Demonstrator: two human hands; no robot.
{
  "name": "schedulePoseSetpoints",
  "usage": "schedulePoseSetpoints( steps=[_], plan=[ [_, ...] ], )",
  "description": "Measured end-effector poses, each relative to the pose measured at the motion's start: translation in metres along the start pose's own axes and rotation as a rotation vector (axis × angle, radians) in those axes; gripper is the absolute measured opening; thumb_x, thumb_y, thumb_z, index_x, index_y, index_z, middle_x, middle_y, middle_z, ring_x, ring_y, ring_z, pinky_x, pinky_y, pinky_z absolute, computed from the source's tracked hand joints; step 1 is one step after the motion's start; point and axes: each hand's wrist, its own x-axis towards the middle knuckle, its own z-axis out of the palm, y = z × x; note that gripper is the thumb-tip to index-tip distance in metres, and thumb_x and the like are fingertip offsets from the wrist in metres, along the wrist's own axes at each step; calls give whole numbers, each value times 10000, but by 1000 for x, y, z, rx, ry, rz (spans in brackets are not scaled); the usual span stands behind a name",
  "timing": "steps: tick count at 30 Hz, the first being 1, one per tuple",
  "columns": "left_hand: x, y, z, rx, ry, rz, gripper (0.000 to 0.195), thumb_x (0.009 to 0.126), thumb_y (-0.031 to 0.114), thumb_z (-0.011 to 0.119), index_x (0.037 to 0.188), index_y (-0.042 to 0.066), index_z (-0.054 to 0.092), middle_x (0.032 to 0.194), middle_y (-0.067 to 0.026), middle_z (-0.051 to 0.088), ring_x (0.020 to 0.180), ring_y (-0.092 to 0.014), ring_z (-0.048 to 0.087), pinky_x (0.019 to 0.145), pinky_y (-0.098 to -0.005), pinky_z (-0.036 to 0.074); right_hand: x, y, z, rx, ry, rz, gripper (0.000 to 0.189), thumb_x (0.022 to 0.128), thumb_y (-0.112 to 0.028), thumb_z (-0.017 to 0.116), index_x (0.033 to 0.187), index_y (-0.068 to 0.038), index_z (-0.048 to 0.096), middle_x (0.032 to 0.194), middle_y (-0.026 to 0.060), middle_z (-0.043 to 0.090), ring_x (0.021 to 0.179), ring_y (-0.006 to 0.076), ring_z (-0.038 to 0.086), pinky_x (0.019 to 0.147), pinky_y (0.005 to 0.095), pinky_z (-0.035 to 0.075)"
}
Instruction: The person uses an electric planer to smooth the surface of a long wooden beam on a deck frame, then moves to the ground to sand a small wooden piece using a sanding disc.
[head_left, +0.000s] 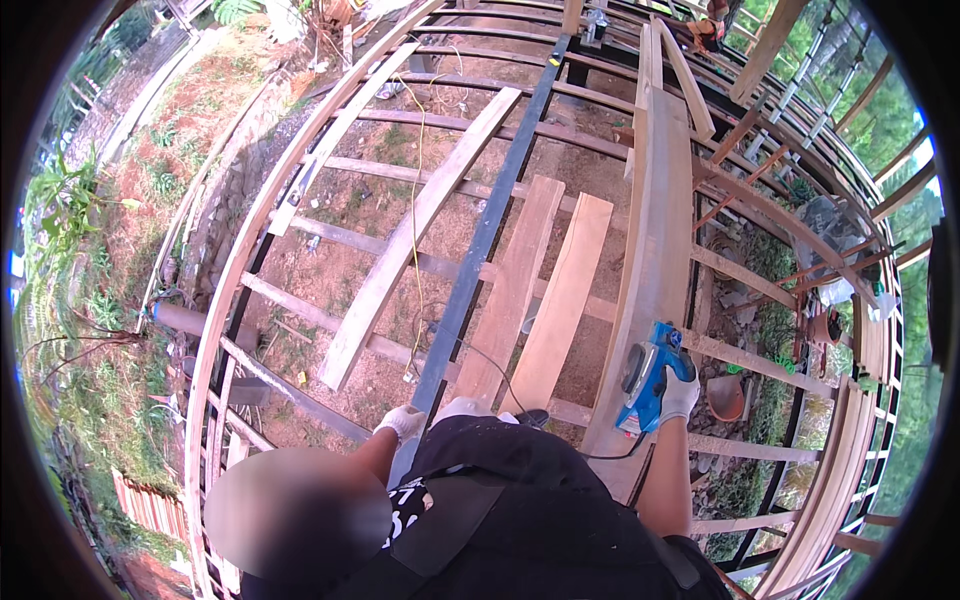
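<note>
My right hand (679, 397), in a white work glove, grips the handle of a blue corded power tool (651, 379), a planer or sander. The tool is over a wide wooden plank (669, 247) on my right; I cannot tell whether its working face touches the wood. Its black cord (611, 456) loops back toward my body. My left hand (403, 422), also gloved, is curled beside a long dark beam (480, 255), with nothing visible in it. Whether it rests on the beam is unclear. Between the two lie a reddish board (525, 277) and a paler board (566, 292).
Spaced joists (352, 165) cross over bare soil, with open gaps between them. A loose plank (420, 240) and a yellow cable (417, 225) lie to the left. Stacked boards (821, 487) and an orange bucket (726, 397) are at right. Part of another person (709, 30) shows at the top.
</note>
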Motion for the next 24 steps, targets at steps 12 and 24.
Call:
schedulePoseSetpoints(
  steps=[12, 24],
  plan=[
    [-6, 7, -49, -568, 55, 200, 410, 918, 269, 646, 1186, -41, 674, 936, -103, 724, 795, -169, 677, 745, -329, 553, 27, 30, -10, -206, 114, 55, 551, 767, -253, 838, 1270, -85, 690, 1203, 143, 734, 1103, 300, 701, 977, 408, 545],
    [-27, -132, -103, -207, -58, 28, 325, 942, 249, 579, 1044, -35, 698, 848, -136, 696, 728, -250, 677, 664, -405, 536, -1, 11, 5, -377, 276, 123, 678, 746, -444, 842, 1302, -95, 670, 1307, 152, 689, 1213, 337, 643, 1051, 429, 498]
  ],
)
